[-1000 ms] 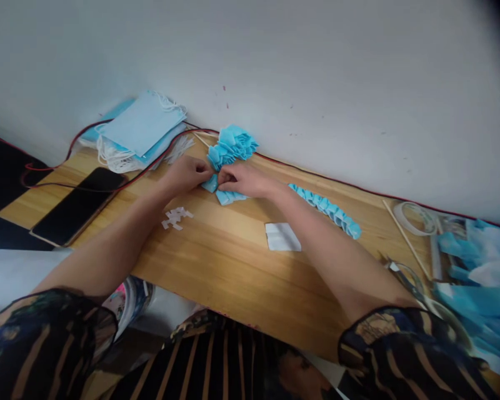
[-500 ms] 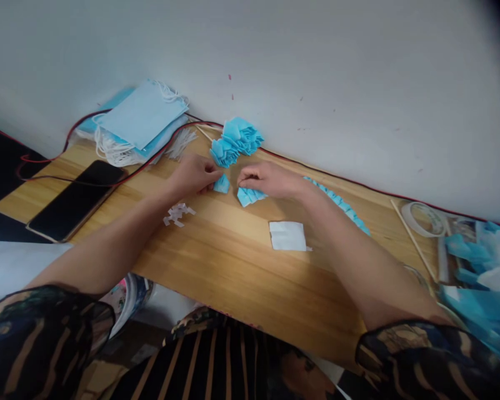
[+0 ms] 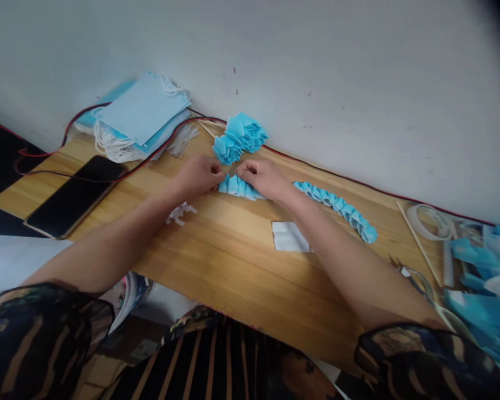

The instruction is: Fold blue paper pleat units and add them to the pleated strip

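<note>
A short pleated strip of light-blue fabric lies on the wooden table between my hands. My left hand is closed in a pinch at the strip's left end. My right hand pinches its upper edge, with the wrist over its right part. Beyond my right wrist, a long row of blue pleats curves to the right; whether it joins the short strip is hidden. Small white paper bits lie near my left forearm. A white folded square sits partly behind my right forearm.
Ruffled blue flowers on a stick lie near the wall. At the left are stacked blue masks, a phone and a red-black cable. Right of my arm lie a stick, a tape roll, scissors and blue scraps.
My hands have come closer together. The small blue piece at my left hand now meets the pleated strip by my right. My right arm has shifted left, uncovering more of the long row.
</note>
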### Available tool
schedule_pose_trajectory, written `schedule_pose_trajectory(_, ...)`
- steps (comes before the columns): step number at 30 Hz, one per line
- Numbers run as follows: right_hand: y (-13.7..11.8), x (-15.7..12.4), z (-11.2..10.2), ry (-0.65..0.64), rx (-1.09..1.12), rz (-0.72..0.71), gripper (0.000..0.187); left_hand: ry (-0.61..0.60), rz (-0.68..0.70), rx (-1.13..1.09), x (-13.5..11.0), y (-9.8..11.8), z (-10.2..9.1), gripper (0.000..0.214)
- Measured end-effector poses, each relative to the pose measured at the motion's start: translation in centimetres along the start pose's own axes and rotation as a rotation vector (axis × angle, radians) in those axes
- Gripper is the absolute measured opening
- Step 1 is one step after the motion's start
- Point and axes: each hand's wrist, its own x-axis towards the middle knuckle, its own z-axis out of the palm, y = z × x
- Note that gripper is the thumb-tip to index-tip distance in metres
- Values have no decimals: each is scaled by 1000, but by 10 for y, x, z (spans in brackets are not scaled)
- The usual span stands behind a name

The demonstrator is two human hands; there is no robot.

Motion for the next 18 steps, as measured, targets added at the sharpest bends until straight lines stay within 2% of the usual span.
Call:
schedule_pose_trajectory(6, 2, 2, 2, 44, -49, -7, 19, 0, 14, 0, 3, -4, 2, 26)
schedule_pose_trajectory(18, -7, 1, 9, 103, -297, 1, 17, -9, -3, 19, -1, 1, 0, 28)
